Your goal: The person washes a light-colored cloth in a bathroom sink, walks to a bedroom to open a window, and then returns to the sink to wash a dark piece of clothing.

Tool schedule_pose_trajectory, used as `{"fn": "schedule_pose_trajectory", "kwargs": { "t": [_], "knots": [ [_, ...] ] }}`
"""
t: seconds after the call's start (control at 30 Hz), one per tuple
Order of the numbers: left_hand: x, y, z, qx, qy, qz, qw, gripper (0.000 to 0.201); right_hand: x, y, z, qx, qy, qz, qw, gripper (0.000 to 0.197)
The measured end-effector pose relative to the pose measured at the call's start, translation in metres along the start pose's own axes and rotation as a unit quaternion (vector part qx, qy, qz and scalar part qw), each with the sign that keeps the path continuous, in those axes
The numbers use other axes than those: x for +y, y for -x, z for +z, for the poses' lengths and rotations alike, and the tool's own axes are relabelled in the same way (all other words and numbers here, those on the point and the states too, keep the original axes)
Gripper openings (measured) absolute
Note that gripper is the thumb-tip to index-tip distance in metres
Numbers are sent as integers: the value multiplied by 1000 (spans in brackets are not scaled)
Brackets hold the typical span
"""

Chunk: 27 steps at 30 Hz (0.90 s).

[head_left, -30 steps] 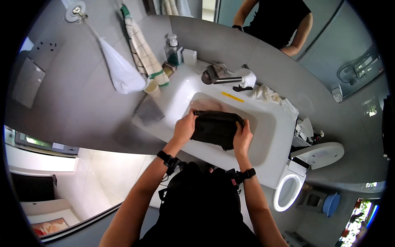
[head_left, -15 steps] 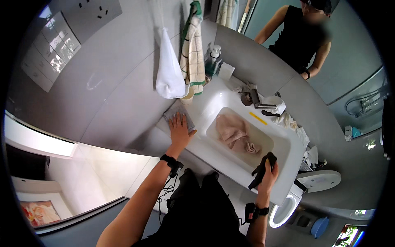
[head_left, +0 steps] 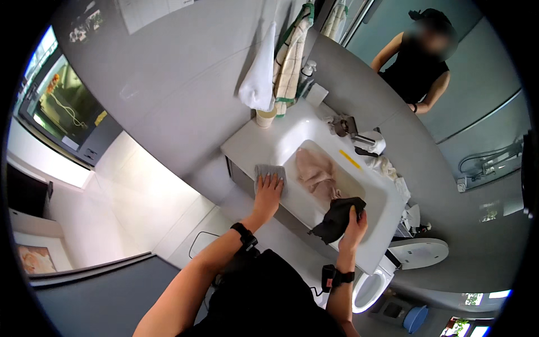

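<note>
My left hand (head_left: 268,200) lies flat on a folded grey cloth (head_left: 271,171), fingers stretched out, at the front edge of the white washbasin (head_left: 378,247), left of its bowl. My right hand (head_left: 353,229) pinches a dark cloth (head_left: 337,221), thumb on top. This cloth hangs partly spread over the front right of the bowl, covering part of what lies beneath. A wet pale pink cloth (head_left: 314,168) rests in the cloudy water of the bowl.
Behind the bowl stand a dark tap (head_left: 360,136) and a yellow strip (head_left: 349,159). A cream cup (head_left: 265,117) sits at the back left, below a white cloth (head_left: 259,84) and a checked towel (head_left: 290,67). A toilet (head_left: 370,289) is at the right.
My left hand and the grey cloth have moved from the basin's back left corner to its front edge. The dark cloth, bunched before, is now more spread out and further left.
</note>
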<state>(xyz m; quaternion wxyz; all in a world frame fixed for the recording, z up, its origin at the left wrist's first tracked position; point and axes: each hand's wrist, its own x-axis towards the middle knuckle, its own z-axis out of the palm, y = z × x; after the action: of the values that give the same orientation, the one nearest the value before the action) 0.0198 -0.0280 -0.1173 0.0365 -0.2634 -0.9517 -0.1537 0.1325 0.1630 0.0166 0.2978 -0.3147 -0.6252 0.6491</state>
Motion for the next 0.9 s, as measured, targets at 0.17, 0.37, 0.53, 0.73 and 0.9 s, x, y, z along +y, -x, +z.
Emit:
{"fn": "schedule_pose_trajectory", "kwargs": {
  "t": [0.17,0.37,0.53,0.73,0.9],
  "knots": [
    [51,12,21,-18,48,105,993,48,-1,26,-32,3,57,-40,998,22],
    [114,55,37,-114,199,184,956,47,30,56,-80,30,-41,17,999,20],
    [55,90,-39,-263,701,-239,618,30,34,66,-74,37,-74,31,996,19],
    [-70,174,-121,-58,749,-259,608,37,45,88,-5,-95,-69,92,989,18],
    [-159,239,-137,119,943,-228,213,39,41,145,94,-335,53,167,926,20]
  ]
}}
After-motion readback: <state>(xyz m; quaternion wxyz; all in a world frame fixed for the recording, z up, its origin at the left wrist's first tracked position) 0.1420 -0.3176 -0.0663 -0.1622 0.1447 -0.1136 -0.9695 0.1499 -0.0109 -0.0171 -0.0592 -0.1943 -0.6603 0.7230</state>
